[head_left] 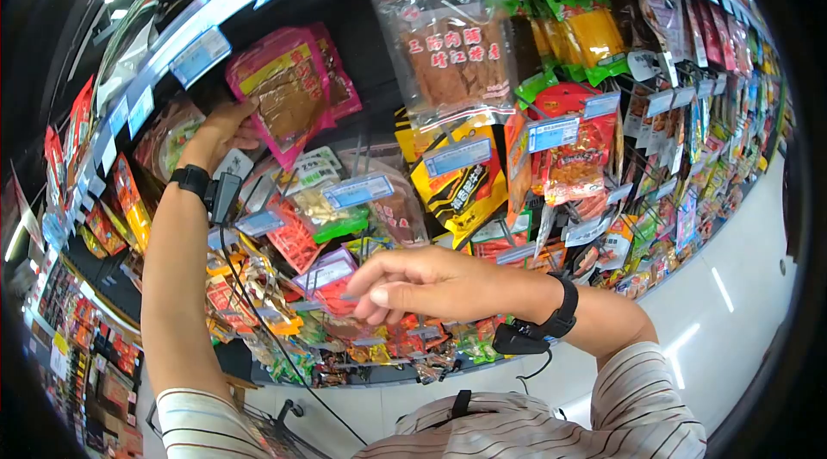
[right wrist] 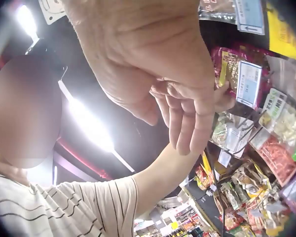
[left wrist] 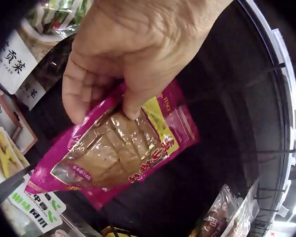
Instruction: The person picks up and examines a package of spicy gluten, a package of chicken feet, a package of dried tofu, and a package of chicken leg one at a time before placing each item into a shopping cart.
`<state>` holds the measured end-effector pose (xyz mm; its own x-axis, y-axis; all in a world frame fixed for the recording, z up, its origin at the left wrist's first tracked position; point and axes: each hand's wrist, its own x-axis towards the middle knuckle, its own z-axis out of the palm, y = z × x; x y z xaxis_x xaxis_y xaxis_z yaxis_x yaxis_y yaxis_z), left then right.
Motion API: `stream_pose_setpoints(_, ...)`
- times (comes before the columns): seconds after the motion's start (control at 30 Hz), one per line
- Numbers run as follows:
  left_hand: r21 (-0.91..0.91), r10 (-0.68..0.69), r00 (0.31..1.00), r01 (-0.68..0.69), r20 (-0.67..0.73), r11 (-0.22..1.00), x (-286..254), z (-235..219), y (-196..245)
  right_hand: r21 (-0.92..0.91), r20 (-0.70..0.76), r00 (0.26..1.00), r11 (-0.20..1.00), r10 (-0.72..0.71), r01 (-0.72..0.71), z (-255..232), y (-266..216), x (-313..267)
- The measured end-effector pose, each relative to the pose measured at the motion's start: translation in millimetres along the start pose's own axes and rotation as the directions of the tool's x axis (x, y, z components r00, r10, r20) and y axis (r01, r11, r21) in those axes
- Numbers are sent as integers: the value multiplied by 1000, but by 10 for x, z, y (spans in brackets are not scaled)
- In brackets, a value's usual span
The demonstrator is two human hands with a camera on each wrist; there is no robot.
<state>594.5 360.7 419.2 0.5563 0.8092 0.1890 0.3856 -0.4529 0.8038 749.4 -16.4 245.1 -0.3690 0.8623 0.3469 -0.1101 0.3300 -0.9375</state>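
At the upper left of the rack, my left hand [head_left: 228, 129] pinches the edge of a magenta snack packet [head_left: 289, 93] with a clear window over brown pieces. In the left wrist view the thumb lies on the front of the packet [left wrist: 113, 148] and the curled fingers are behind its edge. A second magenta packet [head_left: 340, 80] hangs just behind it. My right hand [head_left: 413, 284] hovers before the lower rows, its fingers loosely bent with nothing in them. In the right wrist view the same hand [right wrist: 148, 74] hangs relaxed.
A large clear bag of brown meat [head_left: 452, 58] hangs right of the magenta packets. Blue-white price tags [head_left: 357, 191] stick out on metal hooks among several rows of packets. A black cable [head_left: 258, 312] runs down from the left wrist. Pale floor [head_left: 724, 304] shows at the right.
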Motion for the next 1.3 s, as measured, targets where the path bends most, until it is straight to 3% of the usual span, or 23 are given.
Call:
stream_pose_setpoints(0.13, 26, 21, 998, -20, -59, 999, -479, -98, -18, 90, 28, 990, 986, 136, -138, 7, 282, -7)
stream_pose_setpoints(0.3, 70, 179, 972, -171, -150, 983, -1134, -154, -115, 169, 111, 972, 959, 209, -226, 10, 846, 86)
stream_pose_setpoints(0.47, 58, 323, 864, -327, -387, 943, -1997, 48, -578, 233, 110, 947, 919, 301, -319, 98, 1294, 155)
stream_pose_setpoints(0.5, 69, 341, 816, -351, -466, 934, -2242, 230, -586, 224, 102, 942, 915, 320, -336, 127, 1394, 164)
stream_pose_setpoints(0.57, -10, 250, 801, -304, -544, 953, -2633, 448, -907, 227, 48, 913, 886, 405, -405, 218, 1443, 147)
stream_pose_setpoints(0.67, -198, 41, 900, -140, -435, 970, -3155, 933, -1611, 308, 4, 893, 849, 450, -429, 370, 1816, 124)
stream_pose_setpoints(0.7, -480, -67, 941, -108, -333, 870, -3343, 1156, -1910, 289, -28, 872, 839, 489, -461, 448, 1849, 136)
stream_pose_setpoints(0.73, -548, -183, 962, 43, -203, 835, -3555, 1279, -2145, 284, -50, 872, 844, 486, -455, 519, 1949, 136)
stream_pose_setpoints(0.8, -545, -265, 963, 198, -47, 815, -4032, 1538, -2841, 270, -99, 838, 825, 536, -496, 704, 2161, 135)
stream_pose_setpoints(0.83, -537, -325, 945, 283, 16, 795, -4306, 1610, -3043, 243, -127, 810, 810, 572, -534, 810, 2264, 151)
stream_pose_setpoints(0.93, -655, -551, 817, 511, 169, 557, -5023, 1645, -3285, 257, -91, 761, 753, 643, -606, 1140, 2636, 157)
stream_pose_setpoints(1.07, -626, -706, 701, 595, 98, 504, -5903, 1483, -3702, 239, -10, 693, 675, 721, -698, 1813, 2914, 393)
stream_pose_setpoints(1.3, -695, -853, 521, 616, 7, 371, -7257, 838, -4291, 97, 174, 632, 626, 755, -774, 3229, 3177, 891)
